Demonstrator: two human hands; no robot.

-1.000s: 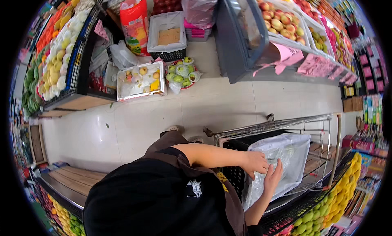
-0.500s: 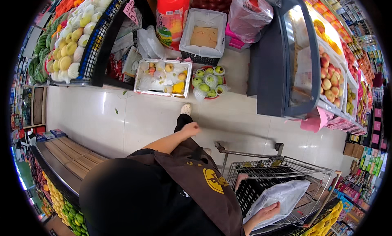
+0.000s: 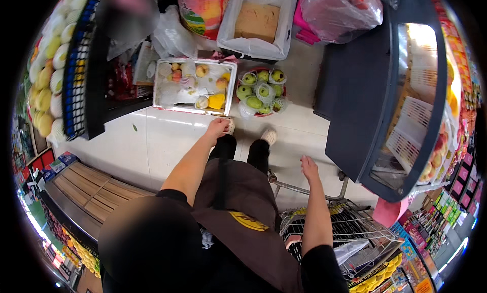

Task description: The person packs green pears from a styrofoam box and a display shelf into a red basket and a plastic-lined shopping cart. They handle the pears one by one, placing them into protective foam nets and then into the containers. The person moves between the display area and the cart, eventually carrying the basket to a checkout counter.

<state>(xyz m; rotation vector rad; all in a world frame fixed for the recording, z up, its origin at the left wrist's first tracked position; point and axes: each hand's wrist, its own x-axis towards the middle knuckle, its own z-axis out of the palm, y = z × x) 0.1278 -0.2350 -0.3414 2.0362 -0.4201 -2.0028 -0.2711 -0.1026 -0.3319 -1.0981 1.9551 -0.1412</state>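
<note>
My left hand (image 3: 218, 126) reaches forward and down, empty, fingers loosely bent, just short of a white foam box (image 3: 167, 97) holding several apples and a yellow piece. My right hand (image 3: 308, 167) hovers open with fingers apart over the handle of a wire shopping cart (image 3: 304, 190), touching nothing. A whitish plastic bag (image 3: 355, 250) lies in the cart. A red basket (image 3: 242, 109) of green fruit in foam net sleeves stands right of the white box. My shoes show just behind both.
A dark chilled display cabinet (image 3: 365, 90) with fruit stands at the right. A fruit shelf (image 3: 45, 80) runs along the left. A plastic-lined cardboard box (image 3: 256, 21) and filled bags sit further ahead. A low wooden platform (image 3: 91, 191) lies at lower left.
My right hand let go of the plastic bag in the cart and rose above the handle. My left arm stretched further toward the white box, which now appears closer.
</note>
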